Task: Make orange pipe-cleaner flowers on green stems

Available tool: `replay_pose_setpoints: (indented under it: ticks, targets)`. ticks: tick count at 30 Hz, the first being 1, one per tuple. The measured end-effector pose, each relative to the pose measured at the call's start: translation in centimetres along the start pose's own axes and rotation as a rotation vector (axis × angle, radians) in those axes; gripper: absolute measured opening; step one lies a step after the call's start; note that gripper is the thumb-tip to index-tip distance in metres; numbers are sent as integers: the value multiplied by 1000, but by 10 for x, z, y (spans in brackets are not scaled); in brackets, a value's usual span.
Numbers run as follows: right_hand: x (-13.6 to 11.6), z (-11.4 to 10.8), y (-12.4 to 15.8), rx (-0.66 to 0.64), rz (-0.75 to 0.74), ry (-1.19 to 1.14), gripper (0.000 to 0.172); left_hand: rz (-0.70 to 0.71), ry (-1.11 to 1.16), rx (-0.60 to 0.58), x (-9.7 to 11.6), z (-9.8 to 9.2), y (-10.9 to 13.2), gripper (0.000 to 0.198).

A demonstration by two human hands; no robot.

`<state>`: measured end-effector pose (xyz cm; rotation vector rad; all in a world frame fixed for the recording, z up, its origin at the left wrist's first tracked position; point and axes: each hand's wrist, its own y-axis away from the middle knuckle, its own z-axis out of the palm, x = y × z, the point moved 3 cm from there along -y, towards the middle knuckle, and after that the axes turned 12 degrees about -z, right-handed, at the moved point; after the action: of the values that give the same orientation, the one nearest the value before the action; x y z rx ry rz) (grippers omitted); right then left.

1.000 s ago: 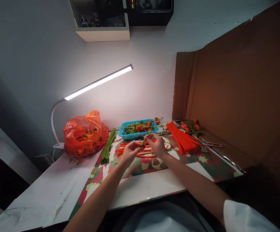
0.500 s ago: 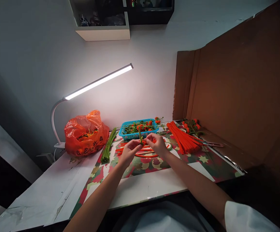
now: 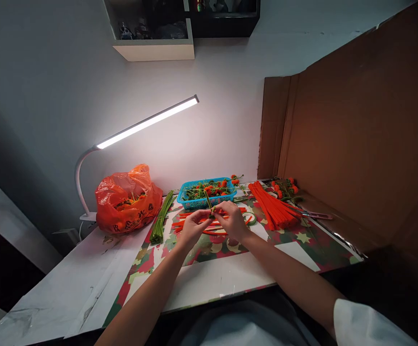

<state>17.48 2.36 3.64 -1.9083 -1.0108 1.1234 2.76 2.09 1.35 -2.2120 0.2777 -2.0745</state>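
Close together above the middle of the table, my left hand [image 3: 195,227] and my right hand [image 3: 232,222] both pinch a small green pipe cleaner piece [image 3: 208,200]. One end of it sticks up past the fingertips, and its lower part looks bent or curled between them. Beneath the hands lie several loose red-orange pipe cleaners [image 3: 180,223]. A roll of green tape [image 3: 251,218] rests just right of my right hand. Behind the hands stands a blue basket [image 3: 190,203] with green stems and red-orange pompom-like balls in it.
A bundle of green pipe cleaners [image 3: 162,218] lies left, beside an orange plastic bag [image 3: 129,202]. Right are a red-orange pipe cleaner bundle [image 3: 273,206], scissors [image 3: 319,215] and finished-looking balls on stems [image 3: 284,187]. A lit lamp [image 3: 147,123] reaches overhead; a cardboard panel [image 3: 353,129] walls the right.
My right hand has moved slightly left and down, bringing its fingertips against my left fingers at the green piece. The upright green end now leans more to the left.
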Motion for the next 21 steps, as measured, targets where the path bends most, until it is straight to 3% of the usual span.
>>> replay_pose_setpoints:
  ticks: [8, 16, 21]
  targets:
    - [1, 1, 1, 34, 65, -87, 8, -165, 145, -101, -6, 5, 1, 35]
    - [-7, 4, 5, -119, -97, 48, 8, -228, 163, -10, -9, 0, -1, 42]
    - [-5, 3, 5, -134, -118, -41, 9, -236, 161, -22, -7, 0, 1, 41]
